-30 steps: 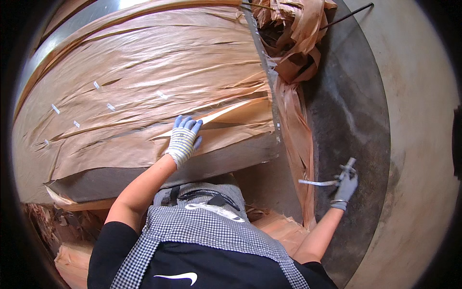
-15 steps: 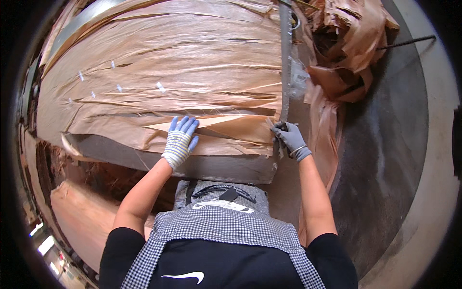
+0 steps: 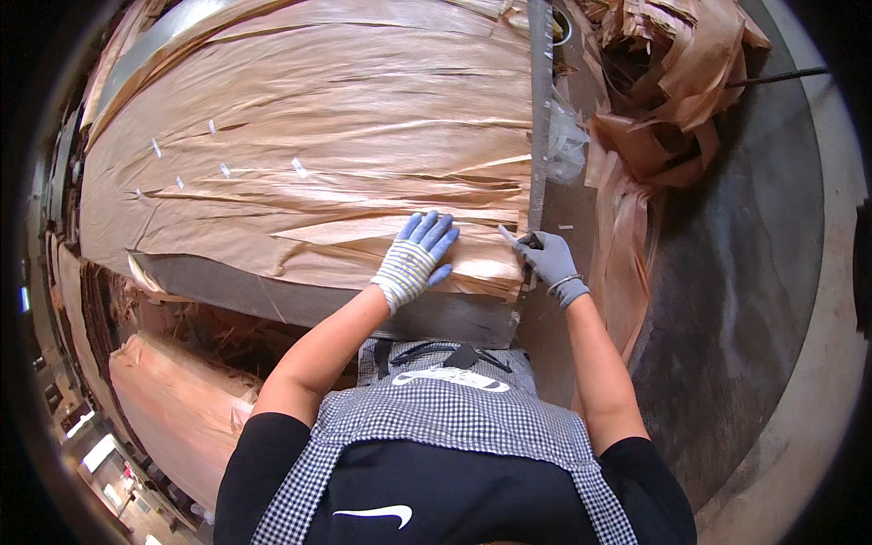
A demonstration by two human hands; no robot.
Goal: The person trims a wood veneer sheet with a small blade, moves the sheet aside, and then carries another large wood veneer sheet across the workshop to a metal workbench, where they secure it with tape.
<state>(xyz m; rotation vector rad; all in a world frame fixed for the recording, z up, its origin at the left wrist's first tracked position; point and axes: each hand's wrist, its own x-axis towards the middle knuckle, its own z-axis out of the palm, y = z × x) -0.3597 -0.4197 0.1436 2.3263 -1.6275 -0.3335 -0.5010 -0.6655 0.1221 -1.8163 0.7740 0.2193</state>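
A thin sheet of tan wood veneer (image 3: 363, 118), wrinkled and split along its grain, covers the table in front of me. My left hand (image 3: 415, 258), in a striped glove with blue fingers, lies flat on the sheet near its front edge, fingers spread. At the right edge, my right hand (image 3: 548, 261), in a grey glove, is closed with its fingertips together. From them a short pale strip (image 3: 506, 234), which looks like tape, points over the veneer. Several white tape pieces (image 3: 298, 168) are stuck to the sheet farther left.
A dark table edge (image 3: 409, 313) shows below the veneer. Crumpled veneer scraps (image 3: 672, 91) are heaped at the far right, beside clear plastic (image 3: 565, 145). A veneer stack (image 3: 173, 400) sits at lower left. A dark rod (image 3: 777, 78) sticks out at upper right.
My left hand has moved right along the veneer, closer to my right hand. The raised split between them now lies flatter and narrower. My right hand stays at the right edge.
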